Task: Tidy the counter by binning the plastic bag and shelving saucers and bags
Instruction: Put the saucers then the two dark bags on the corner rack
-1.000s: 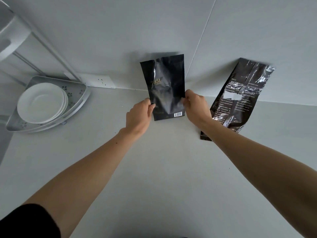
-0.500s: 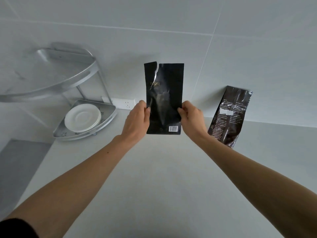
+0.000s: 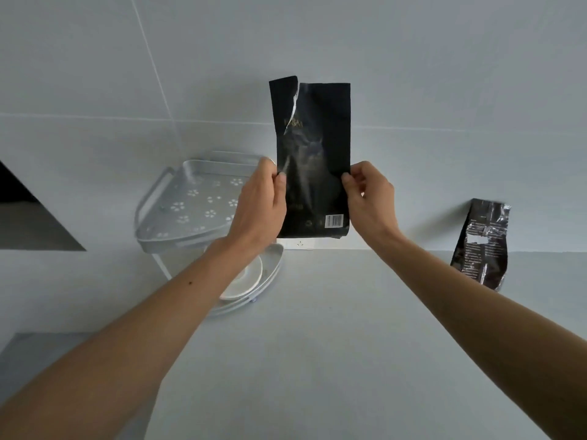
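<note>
Black bag [image 3: 313, 160] upright, barcode [image 3: 334, 221] lower right.

A matte black bag [image 3: 314, 154] with faint gold lettering, a silvery torn edge and a white barcode patch is seen just right of the pale grey corner rack [image 3: 190, 204], whose upper shelf is punched with white flower-shaped hole patterns. White saucers [image 3: 244, 281] are shown on the rack's lower tier, and a white socket plate [image 3: 297, 243] is glimpsed just right of it. Far right of the rack, a glossy black bag [image 3: 481, 246] with white print and a white label is picked out against the pale grey wall [image 3: 444, 74] and grey counter [image 3: 317, 344].
</note>
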